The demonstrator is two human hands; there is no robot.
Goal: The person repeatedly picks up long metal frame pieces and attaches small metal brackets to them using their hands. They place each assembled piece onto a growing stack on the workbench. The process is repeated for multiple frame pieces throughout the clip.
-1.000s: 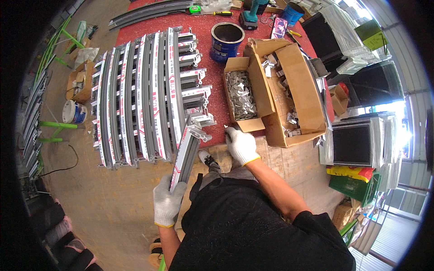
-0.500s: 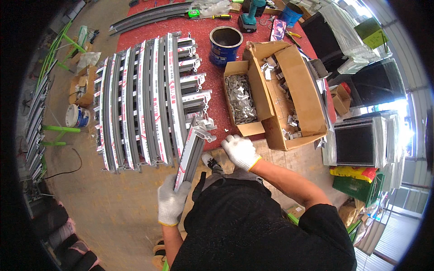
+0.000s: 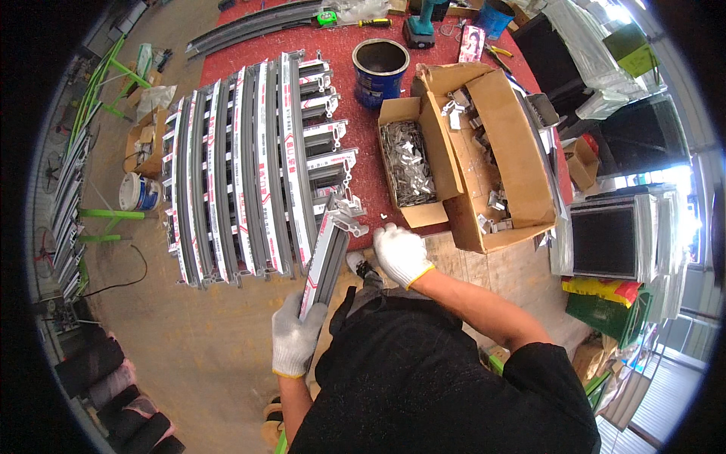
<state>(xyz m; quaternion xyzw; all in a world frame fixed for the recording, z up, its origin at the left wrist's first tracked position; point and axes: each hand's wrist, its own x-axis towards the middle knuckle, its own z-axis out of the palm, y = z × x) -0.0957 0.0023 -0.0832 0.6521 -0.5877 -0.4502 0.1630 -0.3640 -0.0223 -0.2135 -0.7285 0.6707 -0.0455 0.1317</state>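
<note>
Aluminium profile (image 3: 327, 257) in gloved left hand (image 3: 296, 337), red bench (image 3: 363, 129) (perhaps carpeted), concrete floor (image 3: 197, 356)

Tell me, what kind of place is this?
Probably a metal-frame workshop: grey profiles lie in rows on a red table, cartons hold metal brackets, and the left hand grips one profile.

White gloves (image 3: 296, 338), yellow cuffs; grey rail (image 3: 327, 257), red-white strip; red tabletop (image 3: 355, 144); blue, perhaps black-rimmed, bucket (image 3: 380, 72).
</note>
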